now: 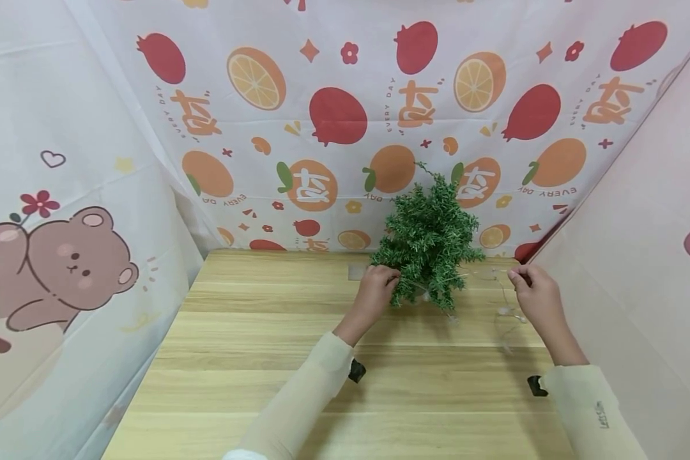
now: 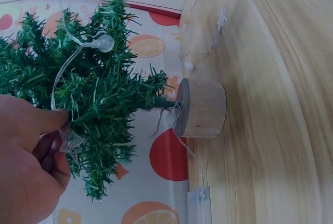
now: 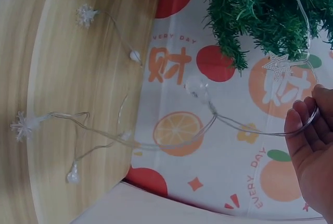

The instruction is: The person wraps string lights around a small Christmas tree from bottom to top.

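Observation:
A small green artificial Christmas tree [image 1: 431,239] stands upright at the back of the table on a round wooden base [image 2: 204,109]. At its left side my left hand [image 1: 376,285] pinches the thin clear wire of a string of fairy lights, close to a star-shaped light [image 2: 72,141]. A round bulb [image 2: 105,43] on that wire lies against the branches. Out to the right of the tree, my right hand [image 1: 537,297] holds another stretch of the fairy light string [image 3: 250,128] between thumb and curled fingers. From there, snowflake lights [image 3: 22,125] and round bulbs trail onto the tabletop.
A clear battery box [image 2: 199,206] lies on the table left of the base, its wire running to the trunk. Behind the wooden table [image 1: 253,358] hangs a fruit-print cloth [image 1: 333,64]. Further cloths hang along the left and right sides.

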{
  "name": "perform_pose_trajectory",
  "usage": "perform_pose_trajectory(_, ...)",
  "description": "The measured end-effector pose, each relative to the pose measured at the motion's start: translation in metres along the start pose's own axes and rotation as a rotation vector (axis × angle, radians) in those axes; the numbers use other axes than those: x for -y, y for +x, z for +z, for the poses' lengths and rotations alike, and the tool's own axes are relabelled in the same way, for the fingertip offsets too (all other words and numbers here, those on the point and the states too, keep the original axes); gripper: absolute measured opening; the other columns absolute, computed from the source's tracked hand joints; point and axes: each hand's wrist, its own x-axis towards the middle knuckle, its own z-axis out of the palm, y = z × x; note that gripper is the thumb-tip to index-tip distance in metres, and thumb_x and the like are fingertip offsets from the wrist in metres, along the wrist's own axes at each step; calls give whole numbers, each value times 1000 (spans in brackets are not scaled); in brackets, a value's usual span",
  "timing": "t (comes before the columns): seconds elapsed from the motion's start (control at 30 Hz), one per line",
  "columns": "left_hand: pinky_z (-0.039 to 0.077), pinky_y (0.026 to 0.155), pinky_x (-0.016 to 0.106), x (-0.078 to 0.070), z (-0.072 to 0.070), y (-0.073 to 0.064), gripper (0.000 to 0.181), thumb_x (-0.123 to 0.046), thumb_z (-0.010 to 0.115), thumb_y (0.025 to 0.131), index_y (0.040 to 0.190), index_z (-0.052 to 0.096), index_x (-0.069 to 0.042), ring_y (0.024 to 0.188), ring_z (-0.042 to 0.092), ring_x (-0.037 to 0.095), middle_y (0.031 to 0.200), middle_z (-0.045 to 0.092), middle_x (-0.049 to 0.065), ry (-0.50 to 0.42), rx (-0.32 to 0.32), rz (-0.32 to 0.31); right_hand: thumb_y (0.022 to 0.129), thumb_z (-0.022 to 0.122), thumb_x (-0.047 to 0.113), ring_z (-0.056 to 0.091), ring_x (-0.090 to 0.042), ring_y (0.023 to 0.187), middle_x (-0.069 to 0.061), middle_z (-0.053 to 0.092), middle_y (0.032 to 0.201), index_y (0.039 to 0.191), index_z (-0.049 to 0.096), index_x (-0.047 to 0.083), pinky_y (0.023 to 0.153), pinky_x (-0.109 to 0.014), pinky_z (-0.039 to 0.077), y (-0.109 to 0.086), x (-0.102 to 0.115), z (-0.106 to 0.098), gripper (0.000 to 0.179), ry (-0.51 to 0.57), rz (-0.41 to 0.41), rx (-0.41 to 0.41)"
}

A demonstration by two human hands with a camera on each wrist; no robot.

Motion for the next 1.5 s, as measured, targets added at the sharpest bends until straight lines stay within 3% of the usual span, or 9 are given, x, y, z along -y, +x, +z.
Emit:
perform_pose_trajectory(0.27,51,87,39,0,-6,-11,22,-11,69,96,116,74,-5,102,61,25,116,71,11,-69,-34,-14,105,55,26,52,-19,77,-12,61,92,105,66,0,60,-21,43,-7,1,4,28,-3,23,13)
perform_pose_trajectory(0.57,51,99,40,-3,-6,-27,21,-13,68,97,116,73,-6,111,61,24,120,70,9,-101,-62,-43,103,59,18,50,-9,77,-17,64,94,106,68,-4,64,-15,39,-12,-4,0,23,-12,62,-86)
perform_pose_trajectory(0.7,54,91,37,-7,-3,-34,18,-11,68,97,113,74,-6,107,62,23,114,70,8,-144,-77,-27,103,59,17,48,-1,74,-15,63,93,106,68,-3,64,-13,39,-16,-8,-2,23,-3,60,-118)
perform_pose_trajectory(0.87,54,85,32,-11,2,-38,19,-13,69,97,114,74,-7,102,60,19,111,69,4,-190,-63,-43,102,59,12,49,3,71,-8,60,86,101,65,-3,63,-11,40,-31,-10,-4,16,66,81,-178)
perform_pose_trajectory(1.13,54,84,31,-13,4,-41,19,-17,67,98,114,74,-7,103,60,18,112,70,3,-207,-60,-53,99,61,4,49,3,70,15,53,76,96,63,-4,64,-7,39,-48,-9,-5,8,167,67,-323)
perform_pose_trajectory(1.5,55,88,31,-16,12,-46,18,-16,67,99,111,75,-7,104,62,18,112,70,2,-228,-48,-52,99,59,-1,50,1,67,15,52,75,94,59,-10,61,-7,41,-55,-5,-6,11,318,15,-421)
